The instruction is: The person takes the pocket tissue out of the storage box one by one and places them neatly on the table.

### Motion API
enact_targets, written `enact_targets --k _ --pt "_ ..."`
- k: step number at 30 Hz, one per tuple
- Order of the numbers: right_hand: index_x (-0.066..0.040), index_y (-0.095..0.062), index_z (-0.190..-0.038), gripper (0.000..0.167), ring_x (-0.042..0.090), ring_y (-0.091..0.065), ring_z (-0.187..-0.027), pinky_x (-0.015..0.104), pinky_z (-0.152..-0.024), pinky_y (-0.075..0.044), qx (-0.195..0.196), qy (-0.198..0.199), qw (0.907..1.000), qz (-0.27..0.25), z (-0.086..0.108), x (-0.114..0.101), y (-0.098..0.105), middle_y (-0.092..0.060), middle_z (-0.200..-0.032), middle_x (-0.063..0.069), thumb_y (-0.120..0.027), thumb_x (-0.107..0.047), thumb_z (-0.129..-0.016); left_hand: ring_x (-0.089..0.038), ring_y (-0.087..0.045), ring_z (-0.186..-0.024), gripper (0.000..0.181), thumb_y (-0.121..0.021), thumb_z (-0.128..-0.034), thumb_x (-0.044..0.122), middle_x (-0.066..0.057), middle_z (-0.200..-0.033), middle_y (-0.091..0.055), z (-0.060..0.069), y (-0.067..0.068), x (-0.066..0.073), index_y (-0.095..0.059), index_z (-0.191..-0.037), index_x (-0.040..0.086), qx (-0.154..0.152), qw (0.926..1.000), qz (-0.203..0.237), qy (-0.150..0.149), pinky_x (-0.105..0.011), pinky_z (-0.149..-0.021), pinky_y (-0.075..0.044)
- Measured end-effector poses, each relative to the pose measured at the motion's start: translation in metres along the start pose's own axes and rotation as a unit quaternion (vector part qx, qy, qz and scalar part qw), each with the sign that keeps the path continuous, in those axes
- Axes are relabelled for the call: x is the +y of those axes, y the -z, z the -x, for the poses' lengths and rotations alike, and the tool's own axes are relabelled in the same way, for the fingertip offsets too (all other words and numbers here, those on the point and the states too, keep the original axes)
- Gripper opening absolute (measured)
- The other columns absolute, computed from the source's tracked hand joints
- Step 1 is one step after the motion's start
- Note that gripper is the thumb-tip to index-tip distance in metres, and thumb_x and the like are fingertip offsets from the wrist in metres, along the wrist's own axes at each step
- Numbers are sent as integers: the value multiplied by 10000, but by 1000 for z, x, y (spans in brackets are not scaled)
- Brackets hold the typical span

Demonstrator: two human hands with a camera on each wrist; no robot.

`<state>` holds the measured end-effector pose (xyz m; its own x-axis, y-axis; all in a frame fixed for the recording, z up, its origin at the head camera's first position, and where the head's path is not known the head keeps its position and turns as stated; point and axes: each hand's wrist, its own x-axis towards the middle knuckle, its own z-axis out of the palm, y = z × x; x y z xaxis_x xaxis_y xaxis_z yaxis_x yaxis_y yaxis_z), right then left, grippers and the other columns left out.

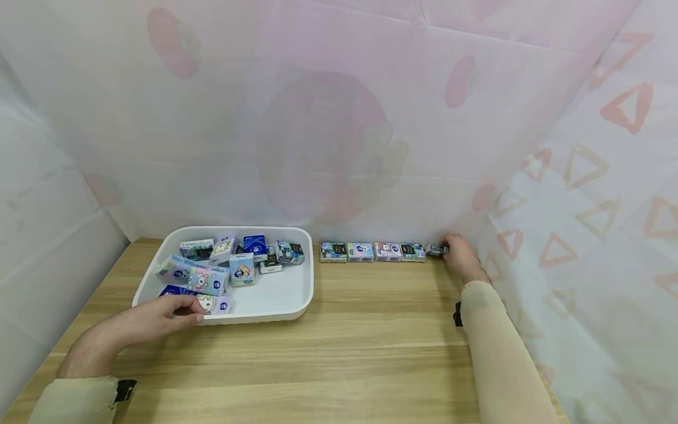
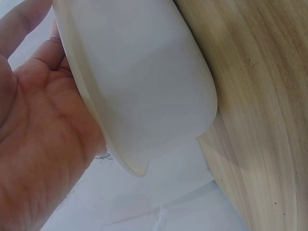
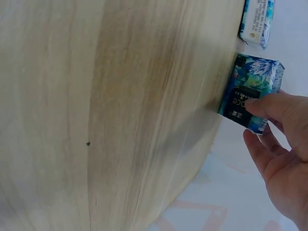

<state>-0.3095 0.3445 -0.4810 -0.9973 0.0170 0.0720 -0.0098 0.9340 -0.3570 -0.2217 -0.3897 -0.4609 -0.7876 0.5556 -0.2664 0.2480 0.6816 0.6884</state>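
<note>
My right hand (image 1: 462,258) pinches a dark blue-green floral tissue pack (image 3: 248,91) between thumb and fingers, at the right end of a row. In the right wrist view the pack is tilted at the table's far edge, a small gap from the neighbouring pack (image 3: 258,21). The row holds several packs, among them a dark floral one (image 1: 333,252), a light blue one (image 1: 360,252) and a lilac one (image 1: 388,251). My left hand (image 1: 153,318) rests at the near left rim of the white tray (image 1: 286,315), thumb outside it, fingers over the rim by a lilac pack (image 1: 223,305).
Several loose packs lie in the tray, including a blue one (image 1: 255,245) and a light blue one (image 1: 242,270). The wooden table (image 1: 328,359) meets a pale printed cloth (image 1: 339,118) behind and at both sides.
</note>
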Motion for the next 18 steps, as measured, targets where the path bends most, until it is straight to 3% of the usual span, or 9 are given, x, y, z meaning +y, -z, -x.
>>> enact_targets --k 15,16,18 --pt "82 -739 -1241 369 542 -712 -1300 681 -1174 -574 -511 122 9980 352 2 -2 4 -762 -1324 341 -726 221 -899 -22 -548 -954 143 -682 -1198 200 -7 -1107 -694 1 -1 -1 -769 -1194 88 55 10000 0 73 -232 -818 -496" --pt "77 -743 -1240 377 539 -714 -1293 676 -1170 -577 -556 147 9978 328 0 1 3 -765 -1319 337 -737 217 -889 -21 -548 -953 142 -683 -1198 201 -7 -1107 -694 0 -1 -1 -770 -1194 89 57 10000 0 72 -232 -818 -496" --pt "10 -771 -1242 385 432 -741 -1282 573 -1169 -604 -555 464 9973 116 -16 37 -11 -795 -1306 248 -774 170 -891 -19 -549 -953 142 -682 -1198 202 -5 -1105 -693 0 0 -1 -770 -1195 90 58 10000 -3 58 -232 -818 -498"
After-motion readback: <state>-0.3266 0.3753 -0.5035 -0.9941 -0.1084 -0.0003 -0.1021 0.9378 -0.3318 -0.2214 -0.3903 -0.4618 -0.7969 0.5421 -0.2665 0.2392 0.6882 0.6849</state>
